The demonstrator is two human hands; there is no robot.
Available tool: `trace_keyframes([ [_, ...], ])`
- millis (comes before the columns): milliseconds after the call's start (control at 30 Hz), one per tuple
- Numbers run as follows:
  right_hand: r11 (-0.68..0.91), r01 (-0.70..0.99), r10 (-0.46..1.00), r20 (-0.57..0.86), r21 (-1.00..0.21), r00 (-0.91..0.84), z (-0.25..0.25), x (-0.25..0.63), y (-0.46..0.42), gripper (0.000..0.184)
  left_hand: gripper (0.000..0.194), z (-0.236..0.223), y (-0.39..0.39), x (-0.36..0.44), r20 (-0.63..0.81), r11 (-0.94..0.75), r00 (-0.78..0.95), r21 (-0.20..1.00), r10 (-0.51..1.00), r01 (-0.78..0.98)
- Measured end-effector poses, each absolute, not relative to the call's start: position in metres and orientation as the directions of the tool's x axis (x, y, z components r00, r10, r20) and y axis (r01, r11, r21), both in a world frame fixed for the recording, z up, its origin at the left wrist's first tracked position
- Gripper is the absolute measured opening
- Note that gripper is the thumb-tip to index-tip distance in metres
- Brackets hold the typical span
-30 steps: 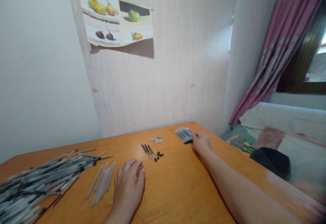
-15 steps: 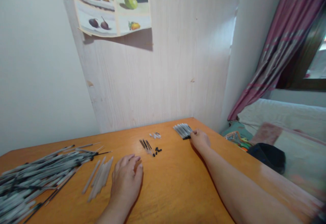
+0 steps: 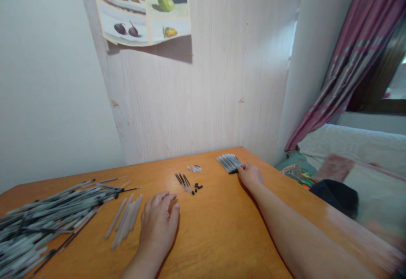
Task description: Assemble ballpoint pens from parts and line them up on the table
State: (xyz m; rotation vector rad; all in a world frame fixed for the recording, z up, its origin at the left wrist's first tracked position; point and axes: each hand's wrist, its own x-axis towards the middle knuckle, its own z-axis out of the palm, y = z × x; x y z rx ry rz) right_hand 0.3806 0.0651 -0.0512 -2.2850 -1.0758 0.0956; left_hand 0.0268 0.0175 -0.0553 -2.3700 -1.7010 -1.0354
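My left hand (image 3: 160, 222) rests on the table, palm down, fingers loosely bent and apart, with nothing in it. Just left of it lie several clear pen barrels (image 3: 127, 220). At the table's far right, my right hand (image 3: 250, 174) pinches the outermost pen at the right end of a neat row of pens (image 3: 229, 163); its fingers partly hide that pen. The row's black ends face me. Between the hands are several dark refills (image 3: 182, 179), small black caps (image 3: 196, 187) and small whitish pieces (image 3: 194, 168).
A large heap of pens and refills (image 3: 57, 215) covers the table's left side. The wooden table (image 3: 215, 236) meets a pale panel wall (image 3: 190, 110) at the back. Past its right edge are a dark cloth-like item (image 3: 336, 196) and a bed or couch (image 3: 374, 148).
The view has shifted slightly. Both hands stay in nearly the same places, the right one still at the end of the pen row.
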Motion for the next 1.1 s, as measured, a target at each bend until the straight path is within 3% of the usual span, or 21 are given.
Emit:
trace_keyframes([
  [767,-0.435,0.682,0.702,0.252,-0.589,0.666,-0.057,0.392,0.066,0.038,0.034,-0.058,0.021,0.026,0.538,-0.397,0.153,0.373,0.829,0.839],
  [1000,-0.371,0.714,0.713,0.311,-0.594,0.629,-0.048,0.381,0.059,0.037,0.031,-0.053,0.019,0.027,0.511,-0.379,0.126,0.429,0.850,0.820],
  [1100,-0.275,0.752,0.722,0.387,-0.599,0.573,-0.044,0.369,0.055,0.036,0.029,-0.054,0.020,0.028,0.514,-0.373,0.104,0.453,0.852,0.810],
])
